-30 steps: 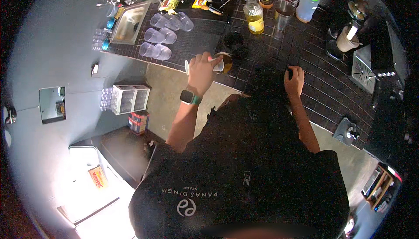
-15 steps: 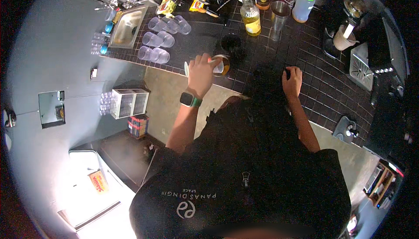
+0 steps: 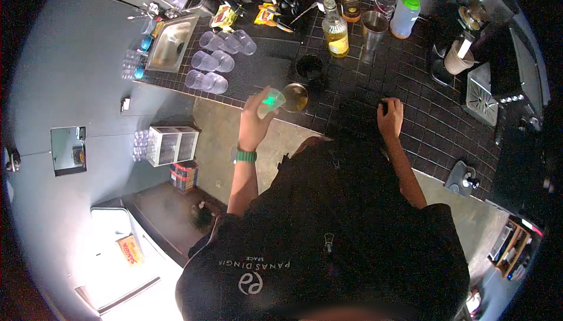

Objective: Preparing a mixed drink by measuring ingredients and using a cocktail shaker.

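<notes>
My left hand (image 3: 253,123) is closed around a small clear plastic cup (image 3: 271,104) with a green patch on it, held near the counter's front edge. Right beside that cup, a round vessel (image 3: 295,97) with an amber-gold inside stands on the counter. Behind it sits a dark round container (image 3: 309,66), its contents too dark to make out. My right hand (image 3: 390,118) rests at the front of the black-tiled counter (image 3: 431,113), fingers curled on something small and dark that I cannot make out.
Several clear cups (image 3: 212,62) lie at the left, near a sink (image 3: 172,42). Along the back stand a yellow-labelled bottle (image 3: 336,32), a metal shaker tin (image 3: 373,28) and a green-capped squeeze bottle (image 3: 406,16). A beige pitcher (image 3: 457,60) stands at the right.
My left hand has drawn back left and turned, taking the small cup away from over the amber vessel. My right hand stays at nearly the same spot.
</notes>
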### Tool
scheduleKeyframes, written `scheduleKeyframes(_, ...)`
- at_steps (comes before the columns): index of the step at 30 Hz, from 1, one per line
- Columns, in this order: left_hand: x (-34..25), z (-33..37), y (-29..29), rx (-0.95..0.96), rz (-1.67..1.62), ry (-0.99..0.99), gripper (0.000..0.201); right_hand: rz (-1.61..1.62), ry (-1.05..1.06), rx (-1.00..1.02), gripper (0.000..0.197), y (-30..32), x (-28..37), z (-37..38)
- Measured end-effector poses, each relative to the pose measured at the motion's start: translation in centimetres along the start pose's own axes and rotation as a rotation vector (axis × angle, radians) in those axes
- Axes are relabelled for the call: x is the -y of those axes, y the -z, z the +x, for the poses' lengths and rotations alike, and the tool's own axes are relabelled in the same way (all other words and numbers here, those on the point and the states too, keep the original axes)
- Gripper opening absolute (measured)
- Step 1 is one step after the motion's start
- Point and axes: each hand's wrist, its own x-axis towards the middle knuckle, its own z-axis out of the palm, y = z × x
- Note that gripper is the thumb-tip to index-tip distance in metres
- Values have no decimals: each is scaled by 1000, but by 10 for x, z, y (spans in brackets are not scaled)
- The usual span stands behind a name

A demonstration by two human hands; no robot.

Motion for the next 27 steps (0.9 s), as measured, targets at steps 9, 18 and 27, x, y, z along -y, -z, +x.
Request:
scheduleKeyframes(9,-38,-20,37,-2,-364,112,68,701,-376,420,52,37,38,25)
scheduleKeyframes(18,-116,24,-15,201,-657,-274,71,748,317,715,67,75,175,56)
scheduleKeyframes(27,-62,-6,-6,59,-534,45,45,496,-237,296,35,12,49,69)
